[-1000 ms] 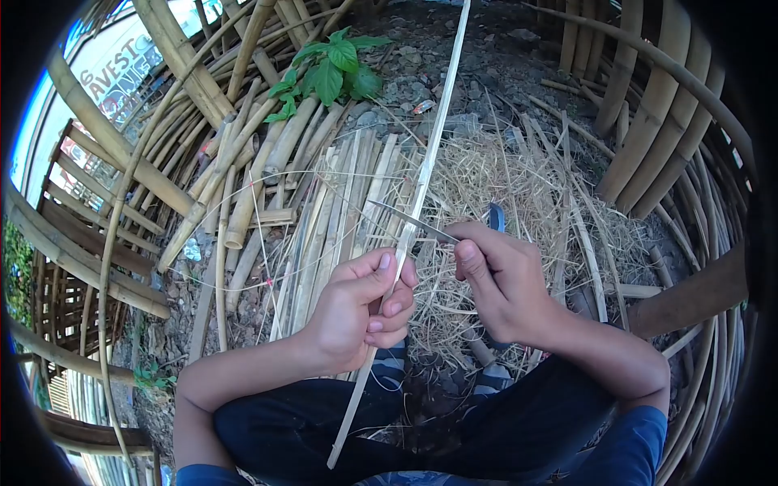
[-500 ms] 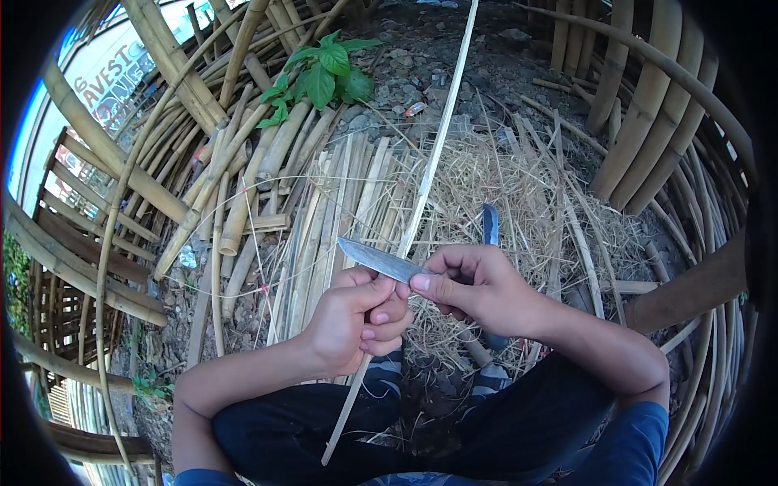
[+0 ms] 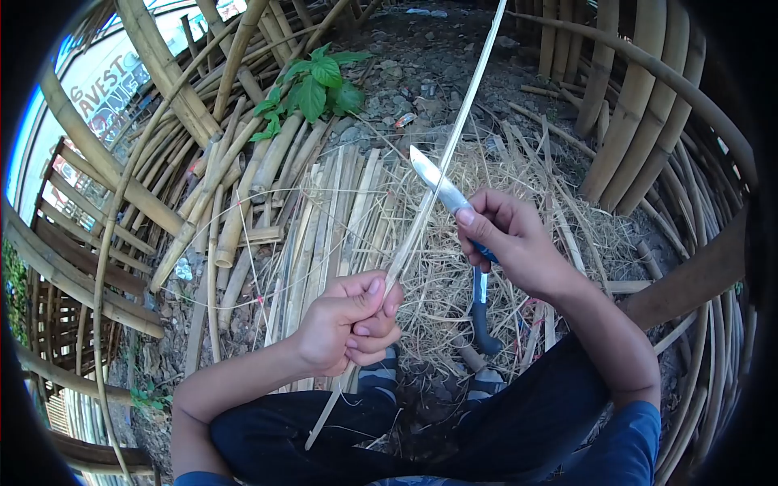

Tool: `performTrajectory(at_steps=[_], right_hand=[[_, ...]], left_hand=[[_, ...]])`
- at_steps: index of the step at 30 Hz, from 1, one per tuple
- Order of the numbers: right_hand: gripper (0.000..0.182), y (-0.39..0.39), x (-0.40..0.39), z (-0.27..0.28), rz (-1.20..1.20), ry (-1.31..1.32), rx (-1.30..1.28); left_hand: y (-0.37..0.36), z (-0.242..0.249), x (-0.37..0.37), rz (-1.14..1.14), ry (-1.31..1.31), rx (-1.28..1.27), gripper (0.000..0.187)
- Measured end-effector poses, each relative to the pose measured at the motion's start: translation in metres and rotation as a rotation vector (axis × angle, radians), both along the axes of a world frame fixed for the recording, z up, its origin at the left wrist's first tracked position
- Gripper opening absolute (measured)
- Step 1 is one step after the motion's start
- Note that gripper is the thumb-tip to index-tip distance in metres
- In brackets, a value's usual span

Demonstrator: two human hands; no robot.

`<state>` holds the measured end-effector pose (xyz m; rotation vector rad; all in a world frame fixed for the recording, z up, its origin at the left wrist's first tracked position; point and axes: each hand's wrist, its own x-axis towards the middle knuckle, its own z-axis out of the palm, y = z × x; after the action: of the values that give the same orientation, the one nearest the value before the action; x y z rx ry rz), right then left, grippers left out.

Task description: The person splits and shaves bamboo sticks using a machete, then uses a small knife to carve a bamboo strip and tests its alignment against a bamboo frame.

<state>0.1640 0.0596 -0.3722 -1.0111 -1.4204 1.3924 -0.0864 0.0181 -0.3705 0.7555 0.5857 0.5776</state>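
Note:
A long, thin bamboo strip [image 3: 442, 166] slants from above my lap up past the top of the view. My left hand [image 3: 344, 320] is closed around its lower part, with the short tail end sticking out below the fist. In my right hand [image 3: 515, 243] is a knife [image 3: 435, 180], gripped by its blue handle, thumb on the base of the blade. The blade lies across the strip, well above my left hand, its tip pointing up and left. Below my right hand, a second tool with a dark curved handle [image 3: 484, 328] stands among the shavings.
Split bamboo slats [image 3: 328, 211] lie in a row ahead on the left. Pale shavings [image 3: 454, 300] cover the ground in front of my feet. Bamboo poles [image 3: 640, 113] stand at the right, more poles lean at the left, and a leafy green plant [image 3: 312, 89] grows among them.
My right hand has moved the knife up and right along the strip, away from my left hand. The strip's upper end has swung slightly right; my left hand keeps its hold.

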Motion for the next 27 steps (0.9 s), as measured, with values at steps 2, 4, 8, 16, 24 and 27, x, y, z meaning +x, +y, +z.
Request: performTrajectory(at_steps=[2,4,8,16,24,27], right_hand=[[0.028,-0.002,-0.002,-0.007,0.089,0.025,-0.004],[0.030,-0.003,0.000,-0.003,0.280,-0.062,-0.091],[0.029,0.013,0.020,0.007,0.175,-0.036,-0.139],[0.039,0.030,0.064,0.011,0.084,-0.090,-0.087],[0.042,0.039,0.103,0.031,-0.152,-0.041,0.116],[0.044,0.038,0.119,0.037,-0.304,0.059,0.171]], left_hand=[[0.000,-0.001,0.001,-0.028,-0.003,-0.011,0.030],[0.002,-0.003,0.003,0.026,0.052,-0.014,0.030],[-0.002,-0.006,0.001,-0.015,0.064,-0.030,0.030],[-0.006,-0.011,0.009,-0.084,0.098,-0.048,0.031],[-0.003,0.011,0.014,-0.164,0.124,0.007,0.032],[0.002,0.012,0.007,-0.196,0.169,0.065,0.034]])
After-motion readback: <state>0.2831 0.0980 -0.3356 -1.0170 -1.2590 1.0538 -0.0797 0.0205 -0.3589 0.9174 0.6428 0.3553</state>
